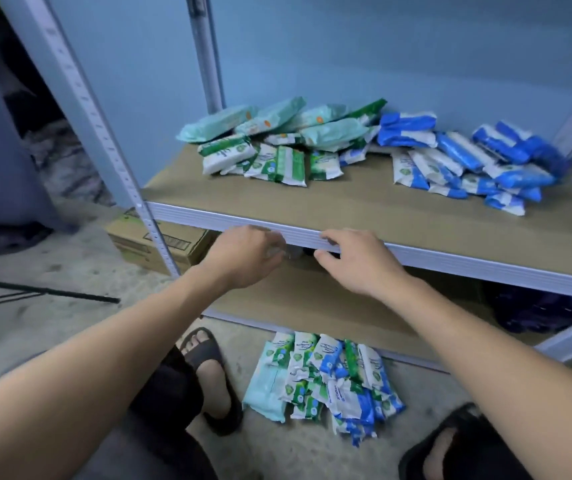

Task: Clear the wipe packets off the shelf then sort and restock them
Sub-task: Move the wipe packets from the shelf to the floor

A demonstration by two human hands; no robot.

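Green and pale-teal wipe packets (270, 147) lie heaped at the back left of the upper shelf board (347, 206). Blue-and-white wipe packets (468, 164) are heaped to their right. A mixed pile of green and blue packets (326, 379) lies on the floor in front of the lower shelf board (312, 306). My left hand (243, 254) reaches under the upper shelf's front rail with curled fingers around a blurred greyish spot; what it is cannot be made out. My right hand (357, 261) is beside it, fingers relaxed at the rail's edge, holding nothing.
A grey metal upright post (104, 126) stands at the left. A cardboard box (160, 244) sits on the floor behind it. A dark purple bundle (537, 313) lies on the lower shelf at the right. My feet in black sandals (208, 372) flank the floor pile.
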